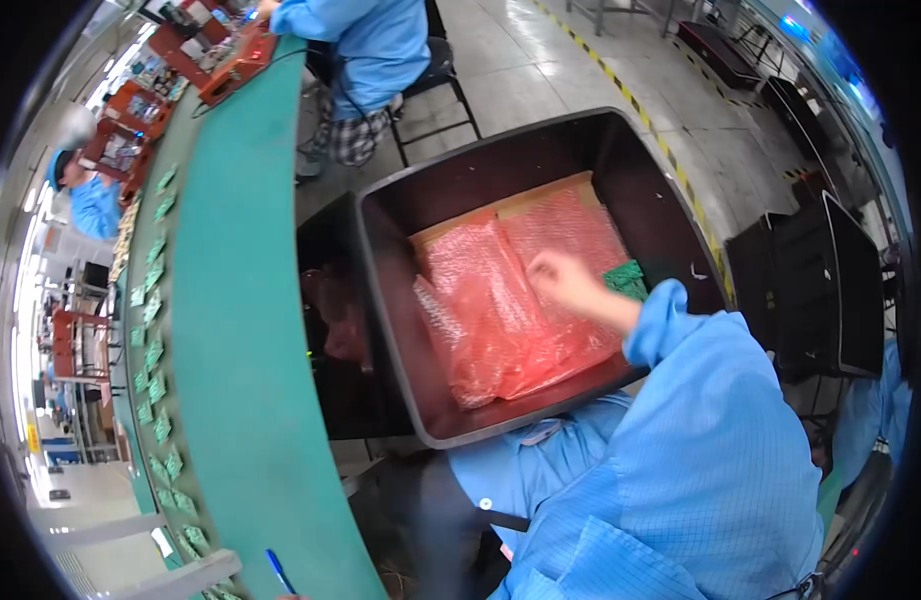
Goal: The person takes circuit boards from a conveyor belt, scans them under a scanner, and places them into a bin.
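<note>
My right hand is over the dark plastic bin, above red bubble wrap. Its fingers are curled together, slightly blurred, with nothing visible in them. A green circuit board piece lies on the wrap at the bin's right side, beside my wrist. Cardboard shows under the wrap's far edge. Only a sliver of my left hand appears at the bottom edge, at the lower end of a blue pen that it seems to hold.
Left of the bin runs a green bench, with several small green boards in a line along its far side. Red fixtures stand at its far end. A person in blue sits beyond the bin; black crates are at the right.
</note>
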`<state>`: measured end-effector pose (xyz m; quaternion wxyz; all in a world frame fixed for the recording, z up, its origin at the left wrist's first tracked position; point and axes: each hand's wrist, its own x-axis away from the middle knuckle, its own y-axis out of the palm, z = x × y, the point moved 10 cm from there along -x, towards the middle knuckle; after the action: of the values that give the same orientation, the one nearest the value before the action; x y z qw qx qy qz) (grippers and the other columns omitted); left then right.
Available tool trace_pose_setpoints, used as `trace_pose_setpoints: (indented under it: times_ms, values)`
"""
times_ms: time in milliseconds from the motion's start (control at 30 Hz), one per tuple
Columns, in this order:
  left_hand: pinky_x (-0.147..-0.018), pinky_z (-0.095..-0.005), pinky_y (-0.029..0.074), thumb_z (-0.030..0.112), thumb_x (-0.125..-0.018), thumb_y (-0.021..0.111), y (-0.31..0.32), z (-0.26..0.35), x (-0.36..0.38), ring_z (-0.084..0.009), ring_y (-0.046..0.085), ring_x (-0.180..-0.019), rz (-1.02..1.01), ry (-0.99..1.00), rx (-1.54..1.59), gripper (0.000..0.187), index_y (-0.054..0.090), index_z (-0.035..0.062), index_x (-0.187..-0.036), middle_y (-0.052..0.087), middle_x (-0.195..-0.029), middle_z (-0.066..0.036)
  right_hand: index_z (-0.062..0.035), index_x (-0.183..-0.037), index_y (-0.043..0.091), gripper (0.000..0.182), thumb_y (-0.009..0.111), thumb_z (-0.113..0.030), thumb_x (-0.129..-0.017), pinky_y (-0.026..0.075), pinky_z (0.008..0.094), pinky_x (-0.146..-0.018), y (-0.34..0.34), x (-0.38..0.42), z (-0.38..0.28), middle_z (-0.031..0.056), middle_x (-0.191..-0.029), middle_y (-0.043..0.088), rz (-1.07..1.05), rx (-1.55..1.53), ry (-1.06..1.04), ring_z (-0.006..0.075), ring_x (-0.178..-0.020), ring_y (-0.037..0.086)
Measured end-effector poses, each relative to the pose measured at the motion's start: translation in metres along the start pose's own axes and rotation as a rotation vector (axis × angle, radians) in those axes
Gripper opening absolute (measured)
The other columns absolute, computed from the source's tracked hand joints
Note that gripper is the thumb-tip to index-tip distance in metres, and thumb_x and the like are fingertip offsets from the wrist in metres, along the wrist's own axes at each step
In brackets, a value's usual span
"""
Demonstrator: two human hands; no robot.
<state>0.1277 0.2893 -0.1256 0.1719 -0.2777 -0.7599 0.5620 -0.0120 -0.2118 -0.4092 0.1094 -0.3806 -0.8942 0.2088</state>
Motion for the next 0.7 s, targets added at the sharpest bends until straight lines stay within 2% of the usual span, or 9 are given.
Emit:
trace_pose_setpoints:
  times_ms: [67, 133, 200, 300, 400, 433, 600, 667, 700]
  values:
    - [-0.066, -0.0448, 0.039, 0.015, -0.079, 0.055, -0.012, 0.062, -0.008, -0.0364, 0.051, -0.078, 0.105, 0.085, 0.086, 0.016, 0.055, 0.0030, -0.088, 0.052, -0.081, -0.018, -0.0018, -0.093, 0.059, 0.032, 0.069, -0.020, -0.069, 0.049, 0.0369, -0.076, -0.051, -0.024, 0.125, 0.0159, -0.092, 0.060, 0.147, 0.477, 0.052, 0.0288, -0.087, 0.060]
    - [-0.072, -0.0444, 0.039, 0.015, -0.079, 0.056, -0.003, 0.090, -0.007, -0.0350, 0.052, -0.084, 0.095, 0.098, 0.092, 0.018, 0.056, 0.0035, -0.092, 0.055, -0.090, -0.015, -0.0015, -0.106, 0.053, 0.050, 0.072, -0.021, -0.064, 0.047, 0.0395, -0.082, -0.075, -0.020, 0.233, 0.0191, -0.105, 0.056, 0.017, 0.720, 0.219, 0.0330, -0.097, 0.056]
    - [-0.077, -0.0440, 0.040, 0.015, -0.079, 0.057, 0.006, 0.106, -0.006, -0.0349, 0.052, -0.089, 0.098, 0.101, 0.153, 0.021, 0.056, 0.0035, -0.096, 0.057, -0.096, -0.015, -0.0017, -0.119, 0.043, 0.071, 0.076, -0.021, -0.059, 0.044, 0.0404, -0.089, -0.079, -0.005, 0.303, 0.0210, -0.117, 0.049, -0.193, 0.802, 0.247, 0.0360, -0.105, 0.051]
    - [-0.079, -0.0433, 0.041, 0.014, -0.079, 0.058, 0.011, 0.120, -0.005, -0.0341, 0.053, -0.091, 0.081, 0.064, 0.190, 0.022, 0.056, 0.0027, -0.097, 0.057, -0.098, -0.014, -0.0038, -0.124, 0.040, 0.085, 0.081, -0.023, -0.053, 0.038, 0.0421, -0.096, -0.072, 0.012, 0.335, 0.0195, -0.124, 0.043, -0.385, 0.843, 0.216, 0.0338, -0.115, 0.044]
    - [-0.079, -0.0422, 0.041, 0.012, -0.078, 0.058, 0.017, 0.131, -0.003, -0.0332, 0.054, -0.090, 0.073, 0.026, 0.230, 0.021, 0.057, 0.0022, -0.097, 0.057, -0.097, -0.013, -0.0056, -0.125, 0.040, 0.090, 0.083, -0.025, -0.049, 0.032, 0.0443, -0.101, -0.060, 0.024, 0.335, 0.0172, -0.126, 0.042, -0.425, 0.930, 0.180, 0.0318, -0.121, 0.038]
    - [-0.080, -0.0421, 0.041, 0.011, -0.078, 0.058, 0.019, 0.137, -0.002, -0.0328, 0.054, -0.091, 0.077, 0.037, 0.248, 0.020, 0.057, 0.0023, -0.097, 0.058, -0.097, -0.013, -0.0074, -0.124, 0.042, 0.091, 0.084, -0.032, -0.048, 0.030, 0.0452, -0.101, -0.059, 0.022, 0.337, 0.0154, -0.127, 0.041, -0.454, 0.949, 0.204, 0.0310, -0.122, 0.036]
    - [-0.082, -0.0411, 0.041, 0.008, -0.079, 0.057, 0.027, 0.165, 0.005, -0.0309, 0.054, -0.094, 0.048, 0.087, 0.302, 0.018, 0.057, 0.0028, -0.095, 0.058, -0.099, -0.012, -0.0041, -0.114, 0.049, 0.089, 0.083, -0.044, -0.043, 0.035, 0.0431, -0.094, -0.063, 0.018, 0.346, 0.0147, -0.120, 0.046, -0.566, 1.090, 0.206, 0.0320, -0.115, 0.039]
    - [-0.083, -0.0404, 0.041, 0.008, -0.078, 0.057, 0.032, 0.168, 0.007, -0.0303, 0.054, -0.094, 0.039, 0.078, 0.320, 0.018, 0.057, 0.0029, -0.095, 0.058, -0.099, -0.012, 0.0000, -0.108, 0.053, 0.081, 0.083, -0.040, -0.044, 0.040, 0.0408, -0.089, -0.053, 0.018, 0.353, 0.0171, -0.109, 0.053, -0.575, 1.048, -0.012, 0.0327, -0.109, 0.046]
    - [-0.083, -0.0403, 0.040, 0.007, -0.078, 0.057, 0.034, 0.170, 0.009, -0.0302, 0.054, -0.094, 0.034, 0.079, 0.341, 0.018, 0.057, 0.0027, -0.095, 0.058, -0.099, -0.012, 0.0000, -0.108, 0.053, 0.081, 0.083, -0.040, -0.044, 0.040, 0.0408, -0.089, -0.051, 0.018, 0.364, 0.0171, -0.109, 0.053, -0.579, 1.051, -0.014, 0.0327, -0.109, 0.046]
